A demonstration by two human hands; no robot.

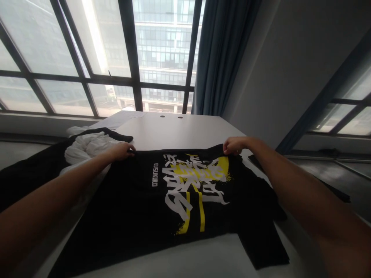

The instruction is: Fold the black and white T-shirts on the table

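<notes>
A black T-shirt (133,208) with a white and yellow print lies sideways across the white table (174,131), its sleeves toward the right. My left hand (123,150) pinches the far edge of the shirt at its left part. At the right part of that same edge, the fingers of my right hand (232,146) are closed on the fabric. Between the two hands the edge runs nearly straight. One sleeve (265,243) hangs out toward the near right side of the table.
Left of the shirt sit a bunched white cloth (87,146) and another black garment (31,166). White sheets (118,119) lie at the table's back left. Beyond stand large windows (165,46), a blue curtain (223,54) and a wall (278,69).
</notes>
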